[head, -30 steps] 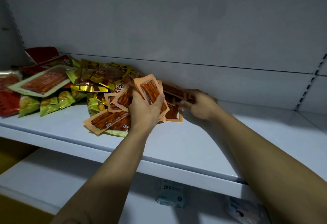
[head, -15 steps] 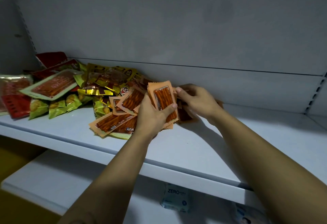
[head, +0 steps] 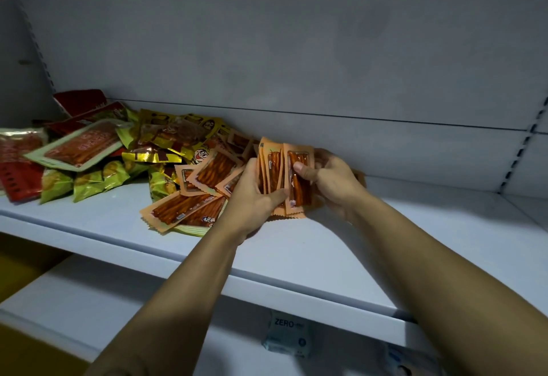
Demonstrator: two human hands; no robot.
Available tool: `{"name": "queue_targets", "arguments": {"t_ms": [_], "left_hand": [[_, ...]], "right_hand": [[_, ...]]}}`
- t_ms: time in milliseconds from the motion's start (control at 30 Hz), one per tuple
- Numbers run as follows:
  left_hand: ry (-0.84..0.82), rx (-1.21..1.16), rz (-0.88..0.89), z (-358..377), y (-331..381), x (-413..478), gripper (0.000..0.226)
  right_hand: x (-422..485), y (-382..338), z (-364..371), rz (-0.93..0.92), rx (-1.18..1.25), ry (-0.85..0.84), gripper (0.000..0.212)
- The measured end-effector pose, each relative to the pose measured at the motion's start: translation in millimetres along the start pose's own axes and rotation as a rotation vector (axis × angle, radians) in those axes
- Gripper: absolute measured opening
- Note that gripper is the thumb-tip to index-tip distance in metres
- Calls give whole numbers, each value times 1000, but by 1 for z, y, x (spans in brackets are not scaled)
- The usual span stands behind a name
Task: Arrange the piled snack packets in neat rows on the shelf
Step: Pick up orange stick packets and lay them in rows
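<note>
White shelf point(head: 385, 242) carries the mixed pile point(head: 166, 150) on its left part. Beside it, left hand point(head: 252, 197) grips a few upright orange packets point(head: 271, 165) and right hand point(head: 333, 181) pinches one more. I would align their edges before placing a row.

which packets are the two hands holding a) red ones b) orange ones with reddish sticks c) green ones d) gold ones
b: the left hand and right hand both grip a fanned bunch of orange packets, held upright beside the pile.
</note>
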State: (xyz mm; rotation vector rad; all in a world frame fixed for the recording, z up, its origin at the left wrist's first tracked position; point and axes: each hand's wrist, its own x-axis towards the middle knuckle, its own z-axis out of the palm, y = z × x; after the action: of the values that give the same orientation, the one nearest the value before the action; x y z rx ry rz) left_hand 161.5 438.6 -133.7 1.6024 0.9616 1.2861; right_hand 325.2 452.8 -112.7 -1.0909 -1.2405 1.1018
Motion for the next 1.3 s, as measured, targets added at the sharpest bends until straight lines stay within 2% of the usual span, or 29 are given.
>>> {"name": "queue_targets", "arguments": {"t_ms": [100, 200, 267, 367, 500, 600, 700, 833, 900, 1067, 1200, 1300], "left_hand": [[51, -9, 26, -1, -3, 1, 47], [57, 15, 59, -1, -4, 1, 47], [42, 10, 46, 0, -3, 2, 47], [-31, -122, -52, 3, 2, 3, 39], [-96, -226, -129, 16, 15, -3, 32], [-20, -260, -79, 40, 33, -10, 33], [-3, -376, -33, 72, 61, -20, 33], [-73, -337, 43, 119, 97, -30, 39], [-122, -322, 60, 151, 113, -37, 41], [-281, -290, 49, 257, 146, -80, 38], [-444, -310, -2, 341, 168, -127, 26], [-540, -322, -36, 395, 181, -157, 26]], "right_hand": [[1, -1, -5, 82, 20, -66, 45], [-2, -1, -7, 95, -109, -149, 55], [-4, -3, -5, 45, -178, -87, 47], [-9, -11, -2, -21, -185, 69, 33], [-21, -23, -8, -15, -91, 159, 39], [-42, -41, -26, -28, -62, 161, 40], [-68, -63, -57, -32, 26, 223, 30], [-115, -88, -101, -17, 68, 244, 44], [-143, -99, -127, -54, 52, 272, 42], [-229, -118, -216, -137, -64, 574, 20], [-304, -119, -291, -121, -50, 736, 18], [-356, -116, -339, -129, -23, 830, 18]]}}
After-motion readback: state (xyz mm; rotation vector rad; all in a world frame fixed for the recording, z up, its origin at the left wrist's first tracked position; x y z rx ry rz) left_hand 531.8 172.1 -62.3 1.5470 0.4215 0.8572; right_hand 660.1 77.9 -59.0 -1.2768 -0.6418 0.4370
